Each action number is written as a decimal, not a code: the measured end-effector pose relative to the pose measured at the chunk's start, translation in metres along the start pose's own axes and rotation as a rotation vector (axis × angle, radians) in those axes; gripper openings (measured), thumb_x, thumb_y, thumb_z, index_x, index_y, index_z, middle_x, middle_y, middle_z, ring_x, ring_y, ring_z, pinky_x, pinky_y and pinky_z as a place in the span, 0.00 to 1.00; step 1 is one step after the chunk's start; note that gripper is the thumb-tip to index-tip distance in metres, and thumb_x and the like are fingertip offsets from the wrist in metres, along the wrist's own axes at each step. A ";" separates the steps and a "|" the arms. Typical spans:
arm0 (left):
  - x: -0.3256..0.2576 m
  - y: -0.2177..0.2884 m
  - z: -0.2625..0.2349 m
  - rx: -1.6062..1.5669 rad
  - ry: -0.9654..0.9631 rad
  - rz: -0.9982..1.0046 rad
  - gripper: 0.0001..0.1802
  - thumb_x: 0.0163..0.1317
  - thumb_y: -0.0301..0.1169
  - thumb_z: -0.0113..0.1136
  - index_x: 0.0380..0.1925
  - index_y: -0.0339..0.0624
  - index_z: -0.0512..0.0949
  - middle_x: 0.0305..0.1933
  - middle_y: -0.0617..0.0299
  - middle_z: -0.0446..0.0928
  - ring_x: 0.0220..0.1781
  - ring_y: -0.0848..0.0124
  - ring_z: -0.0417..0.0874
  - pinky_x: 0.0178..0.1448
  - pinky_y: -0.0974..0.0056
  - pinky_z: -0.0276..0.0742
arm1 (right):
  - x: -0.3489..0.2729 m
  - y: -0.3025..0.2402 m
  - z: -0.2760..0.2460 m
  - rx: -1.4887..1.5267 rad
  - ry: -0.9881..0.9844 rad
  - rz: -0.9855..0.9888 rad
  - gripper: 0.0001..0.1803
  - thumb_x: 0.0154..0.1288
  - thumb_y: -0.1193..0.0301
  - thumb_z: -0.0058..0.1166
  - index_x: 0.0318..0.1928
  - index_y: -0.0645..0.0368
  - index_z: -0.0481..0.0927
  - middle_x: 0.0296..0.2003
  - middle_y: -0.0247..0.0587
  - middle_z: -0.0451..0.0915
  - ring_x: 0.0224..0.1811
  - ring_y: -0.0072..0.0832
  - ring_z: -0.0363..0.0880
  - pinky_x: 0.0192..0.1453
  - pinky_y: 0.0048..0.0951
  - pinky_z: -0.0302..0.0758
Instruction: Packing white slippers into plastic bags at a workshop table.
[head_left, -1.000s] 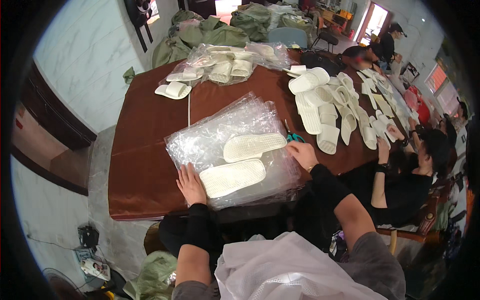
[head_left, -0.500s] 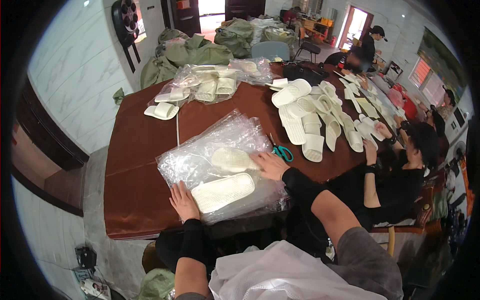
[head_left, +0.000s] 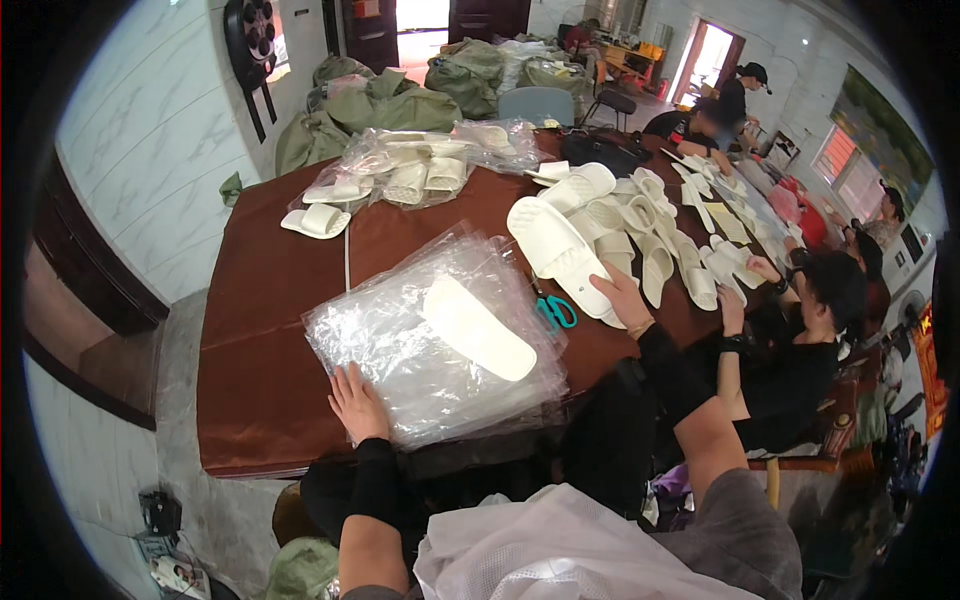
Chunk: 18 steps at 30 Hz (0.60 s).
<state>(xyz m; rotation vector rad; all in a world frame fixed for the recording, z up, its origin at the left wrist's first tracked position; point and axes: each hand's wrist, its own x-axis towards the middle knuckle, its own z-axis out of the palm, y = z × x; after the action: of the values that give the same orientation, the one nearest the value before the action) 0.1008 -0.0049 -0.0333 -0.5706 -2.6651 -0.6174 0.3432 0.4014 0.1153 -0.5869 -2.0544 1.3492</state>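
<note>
Slippers (head_left: 560,250) far right meet our flat right hand (head_left: 620,297) beside scissors (head_left: 555,312), while our spread left hand (head_left: 357,402) presses near plastic bags (head_left: 400,350) under one insole (head_left: 478,328)

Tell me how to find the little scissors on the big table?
Start at the big brown table and find the shiny stack of clear plastic bags near its front edge. Just right of that stack, below the pile of white slippers, lie the scissors beside the right hand. Their teal handles are the only bright colour among all the white and clear things.

One white slipper (head_left: 478,328) on one bag stack (head_left: 400,350), one pair of scissors (head_left: 553,310).
</note>
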 end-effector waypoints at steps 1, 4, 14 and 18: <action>0.000 0.001 0.000 -0.004 -0.003 0.005 0.26 0.69 0.33 0.47 0.68 0.51 0.64 0.73 0.54 0.60 0.75 0.55 0.59 0.74 0.44 0.51 | -0.001 -0.002 -0.005 0.000 0.014 0.009 0.23 0.68 0.65 0.55 0.57 0.70 0.73 0.42 0.41 0.82 0.42 0.20 0.77 0.47 0.23 0.74; 0.002 0.005 0.001 -0.009 0.001 0.002 0.26 0.69 0.33 0.47 0.68 0.50 0.64 0.73 0.53 0.60 0.75 0.54 0.59 0.74 0.44 0.52 | 0.006 -0.018 -0.014 0.043 0.118 -0.017 0.24 0.69 0.64 0.54 0.57 0.72 0.73 0.43 0.41 0.81 0.43 0.20 0.77 0.48 0.24 0.73; 0.005 0.022 0.010 -0.025 0.001 0.027 0.25 0.70 0.33 0.47 0.67 0.50 0.65 0.72 0.52 0.62 0.74 0.54 0.60 0.74 0.44 0.53 | 0.152 -0.027 -0.143 -0.749 0.566 -0.474 0.25 0.69 0.60 0.51 0.57 0.68 0.73 0.47 0.51 0.79 0.50 0.39 0.76 0.56 0.33 0.70; 0.003 0.011 -0.002 -0.020 0.006 0.003 0.25 0.69 0.33 0.47 0.67 0.51 0.65 0.72 0.52 0.61 0.74 0.54 0.59 0.74 0.45 0.52 | 0.130 -0.084 -0.095 -0.264 0.667 -0.329 0.27 0.69 0.60 0.52 0.58 0.69 0.70 0.52 0.58 0.76 0.52 0.47 0.74 0.58 0.38 0.68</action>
<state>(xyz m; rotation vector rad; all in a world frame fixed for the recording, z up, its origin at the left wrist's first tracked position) 0.1039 0.0034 -0.0266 -0.5772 -2.6545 -0.6446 0.3125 0.5161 0.2533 -0.6639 -1.6751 0.5826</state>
